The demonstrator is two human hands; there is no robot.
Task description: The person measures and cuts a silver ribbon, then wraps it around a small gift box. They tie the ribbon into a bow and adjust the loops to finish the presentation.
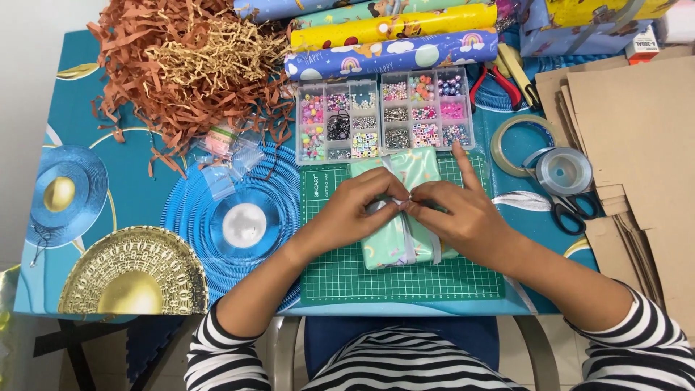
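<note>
A mint-green wrapped parcel (405,217) lay on the green cutting mat, bound lengthwise by a silver ribbon, both hands resting on it. At the far right edge of the surface sat a blue wrapped box (579,32) with a yellow package (608,9) on top, and beside them a small white carton (643,43) with a red label. Small clear bags (228,156) lay left of the bead trays.

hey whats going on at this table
A person in a striped top has both hands on a small box wrapped in mint green paper, which lies on a green cutting mat. The left hand and right hand pinch a silver ribbon together on top of it. Two bead boxes, rolls of wrapping paper, shredded paper and scissors sit around.
</note>
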